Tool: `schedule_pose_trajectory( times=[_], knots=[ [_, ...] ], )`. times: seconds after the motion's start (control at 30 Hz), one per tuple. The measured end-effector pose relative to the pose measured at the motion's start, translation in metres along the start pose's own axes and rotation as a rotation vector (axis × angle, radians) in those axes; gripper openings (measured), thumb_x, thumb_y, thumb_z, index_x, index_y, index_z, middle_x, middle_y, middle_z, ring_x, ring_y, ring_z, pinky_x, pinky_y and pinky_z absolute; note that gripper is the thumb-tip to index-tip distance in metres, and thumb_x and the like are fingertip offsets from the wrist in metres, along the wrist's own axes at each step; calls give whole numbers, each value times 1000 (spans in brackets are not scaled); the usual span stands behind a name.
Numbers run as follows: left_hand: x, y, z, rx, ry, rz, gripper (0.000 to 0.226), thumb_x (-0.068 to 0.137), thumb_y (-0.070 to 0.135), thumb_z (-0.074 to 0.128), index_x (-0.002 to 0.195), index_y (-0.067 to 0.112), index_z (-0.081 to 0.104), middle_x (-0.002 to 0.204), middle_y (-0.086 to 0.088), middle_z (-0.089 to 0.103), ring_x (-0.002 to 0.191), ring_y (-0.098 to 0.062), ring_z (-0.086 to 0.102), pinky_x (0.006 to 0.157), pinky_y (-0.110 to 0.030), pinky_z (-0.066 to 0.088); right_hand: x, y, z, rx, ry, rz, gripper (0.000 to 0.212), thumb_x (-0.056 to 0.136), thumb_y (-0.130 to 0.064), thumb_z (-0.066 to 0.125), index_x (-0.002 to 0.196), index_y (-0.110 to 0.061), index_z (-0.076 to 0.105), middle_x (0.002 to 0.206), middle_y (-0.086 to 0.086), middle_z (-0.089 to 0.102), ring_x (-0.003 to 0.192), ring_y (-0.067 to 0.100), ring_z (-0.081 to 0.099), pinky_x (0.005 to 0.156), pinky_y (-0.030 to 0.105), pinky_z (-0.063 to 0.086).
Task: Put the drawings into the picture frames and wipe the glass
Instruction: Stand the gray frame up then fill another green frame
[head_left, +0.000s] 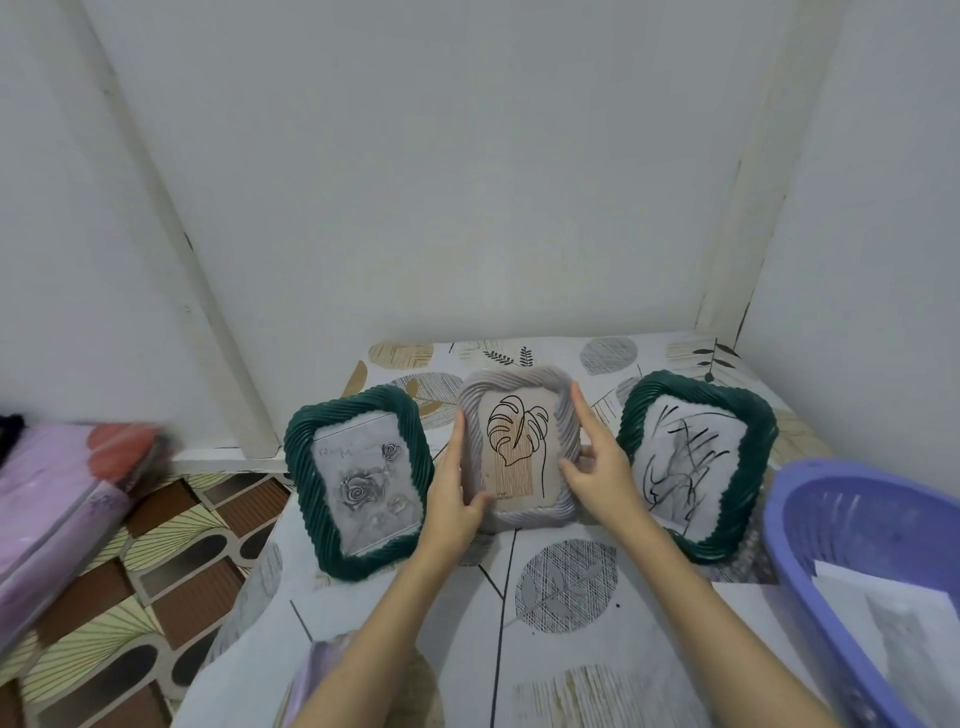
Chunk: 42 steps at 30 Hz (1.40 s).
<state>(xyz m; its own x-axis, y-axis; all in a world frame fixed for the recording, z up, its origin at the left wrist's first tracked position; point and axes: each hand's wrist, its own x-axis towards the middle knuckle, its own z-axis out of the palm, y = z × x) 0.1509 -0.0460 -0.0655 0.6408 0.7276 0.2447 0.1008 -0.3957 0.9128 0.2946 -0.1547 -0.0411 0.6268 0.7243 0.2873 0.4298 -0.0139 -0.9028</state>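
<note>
Had both hands on the grey frame (519, 447) w/ the leaf drawing, mid-desk (649, 597) btwn two green frames (358, 478): left hand (454, 499) gripped its left edge, right hand (602, 473) its right, fingers half curled. Looked propped upright, so prob could've tipped or bumped a neighbour if let go crooked.

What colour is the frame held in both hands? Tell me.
Pale grey-white, with a twisted rope pattern: the middle frame, seen best in the head view.
</note>
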Motion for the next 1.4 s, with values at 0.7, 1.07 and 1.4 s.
schedule_pose_trajectory(
  times=[0.7, 1.07, 1.4],
  knots=[
    [-32, 52, 60, 268, -111, 285, 51, 88, -5, 46, 134, 15, 42, 136, 3, 46, 125, 3, 34, 115, -24, 26, -33, -32, -116, -653, 563, 78, 66, 82, 0, 54, 141, -21, 33, 130, 16, 45, 119, 32, 39, 100, 39, 32],
    [-56, 88, 70, -50, -92, -13, 59, 86, 4, 57, 139, 20, 35, 137, 4, 41, 122, -8, 41, 107, -29, 37, -53, -47, -150, -172, 267, 51, 55, 82, 13, 55, 127, -19, 53, 117, 0, 56, 96, 16, 56, 83, 26, 53],
    [-107, 98, 15, -361, -143, -117, 36, 85, 10, 62, 120, 11, 54, 117, -4, 64, 103, -13, 62, 88, -21, 52, -119, -71, -116, 257, -15, 146, 54, 84, 11, 56, 113, -35, 59, 119, 12, 61, 103, 29, 62, 71, 30, 59]
  ],
)
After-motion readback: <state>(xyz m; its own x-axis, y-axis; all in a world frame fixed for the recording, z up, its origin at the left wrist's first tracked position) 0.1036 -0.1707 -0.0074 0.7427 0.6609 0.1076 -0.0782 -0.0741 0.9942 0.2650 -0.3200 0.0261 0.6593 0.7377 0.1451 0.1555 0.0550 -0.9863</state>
